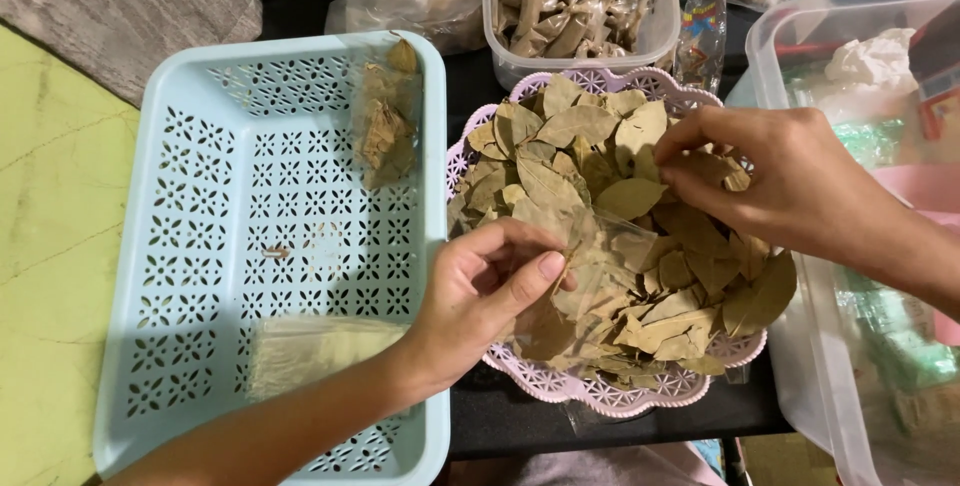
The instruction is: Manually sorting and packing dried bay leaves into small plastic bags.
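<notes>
Over the pink scalloped plastic basket (560, 386) at the middle of the dark tabletop (520, 416), your two hands work among a heap of dried, olive-brown bay leaves (640, 246). Your left hand (480, 296) pinches a small clear plastic bag (590, 276) between thumb and forefinger at the basket's near-left rim; the bag lies across the leaves, its mouth toward your fingers. Your right hand (780, 186) closes its fingertips on a few leaves at the basket's far-right side.

Left of it sits a pale blue perforated plastic tray (200, 246), holding one filled clear packet of leaves (385, 126) at its far-right corner and a flat stack of empty clear bags (320, 346) near your wrist. Beyond the basket, a clear rectangular tub (655, 46) holds many filled packets. A large translucent bin (800, 46) stands at the right edge.
</notes>
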